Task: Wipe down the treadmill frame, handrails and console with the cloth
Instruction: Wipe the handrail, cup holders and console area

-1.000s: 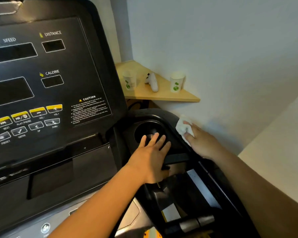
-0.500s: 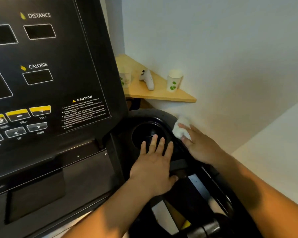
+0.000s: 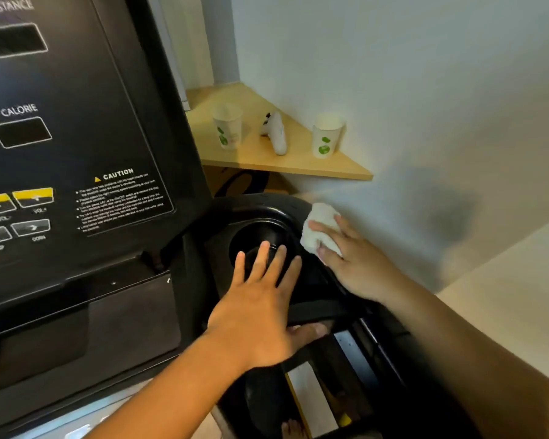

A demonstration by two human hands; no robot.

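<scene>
The black treadmill console (image 3: 76,147) fills the left, with its display windows and yellow buttons. To its right is a black side tray with a round cup holder (image 3: 257,236). My left hand (image 3: 260,305) lies flat on that tray, fingers straight and spread, fingertips at the cup holder's near rim. My right hand (image 3: 352,261) presses a small white cloth (image 3: 319,228) against the tray's outer right rim, close to the wall; its fingers lie over the cloth.
A wooden corner shelf (image 3: 267,160) behind the tray carries two paper cups (image 3: 228,126) (image 3: 326,136) and a white game controller (image 3: 275,133). The pale wall runs close along the right. The treadmill deck and side frame (image 3: 355,359) show below.
The view has shifted right and closer. My right hand has slid the cloth a little forward along the tray's outer rim. My left hand stays flat on the tray.
</scene>
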